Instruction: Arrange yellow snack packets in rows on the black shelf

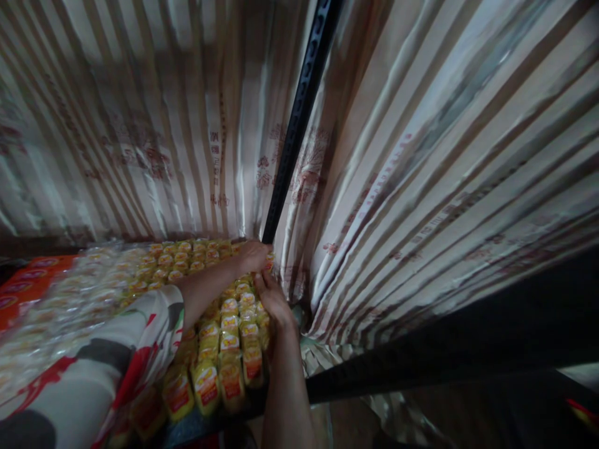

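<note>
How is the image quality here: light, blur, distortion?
Head view: dim overall, darkest lower right below the black shelf edge; glare streaks on the glossy striped packs; wide-angle bend fans them outward and tilts the slotted upright; left edge smeared; yellow packets, left hand and right hand reasonably sharp.

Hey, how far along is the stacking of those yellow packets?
Done: many yellow packets already lie in neat rows. In hand: the left hand and right hand both rest on the far end of the rows, beside the black post. Left: settling that end; whether more packets wait is out of view.
</note>
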The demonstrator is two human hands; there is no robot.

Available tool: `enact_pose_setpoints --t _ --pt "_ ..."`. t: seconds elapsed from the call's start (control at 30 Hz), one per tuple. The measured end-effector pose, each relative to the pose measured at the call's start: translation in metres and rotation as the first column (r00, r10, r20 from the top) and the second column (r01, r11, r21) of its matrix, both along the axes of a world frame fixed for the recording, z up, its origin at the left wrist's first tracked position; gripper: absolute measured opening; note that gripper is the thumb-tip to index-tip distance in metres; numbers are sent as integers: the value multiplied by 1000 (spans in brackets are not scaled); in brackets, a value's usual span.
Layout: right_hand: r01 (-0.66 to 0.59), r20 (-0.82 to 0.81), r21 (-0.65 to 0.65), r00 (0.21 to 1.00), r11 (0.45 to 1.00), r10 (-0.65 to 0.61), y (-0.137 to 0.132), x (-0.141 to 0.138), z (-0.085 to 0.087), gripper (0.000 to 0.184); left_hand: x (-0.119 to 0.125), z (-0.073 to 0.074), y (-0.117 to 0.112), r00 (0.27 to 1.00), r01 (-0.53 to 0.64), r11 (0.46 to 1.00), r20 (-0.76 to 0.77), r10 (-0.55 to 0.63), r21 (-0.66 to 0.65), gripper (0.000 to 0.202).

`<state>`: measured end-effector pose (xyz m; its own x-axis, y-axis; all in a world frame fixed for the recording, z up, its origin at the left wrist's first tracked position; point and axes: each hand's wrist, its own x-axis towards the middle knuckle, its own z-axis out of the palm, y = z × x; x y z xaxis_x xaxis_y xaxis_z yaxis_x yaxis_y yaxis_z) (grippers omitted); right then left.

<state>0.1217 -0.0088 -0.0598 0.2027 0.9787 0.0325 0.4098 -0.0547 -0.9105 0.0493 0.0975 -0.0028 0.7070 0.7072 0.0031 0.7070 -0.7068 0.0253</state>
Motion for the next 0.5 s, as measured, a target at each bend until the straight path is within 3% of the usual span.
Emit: enact_pose_setpoints --t 0.17,0.33,0.5 --pt "23 -37 -77 999 997 -26 0 -5 -4 55 -1 -5 0 1000 15 998 -2 -15 60 31" --pt "35 27 -4 999 999 -35 1 -4 -8 44 7 -12 0 1000 14 996 -20 -12 90 17" --pt "82 104 109 990 991 -93 1 0 -11 39 11 -9 6 996 86 990 -47 -81 108 16"
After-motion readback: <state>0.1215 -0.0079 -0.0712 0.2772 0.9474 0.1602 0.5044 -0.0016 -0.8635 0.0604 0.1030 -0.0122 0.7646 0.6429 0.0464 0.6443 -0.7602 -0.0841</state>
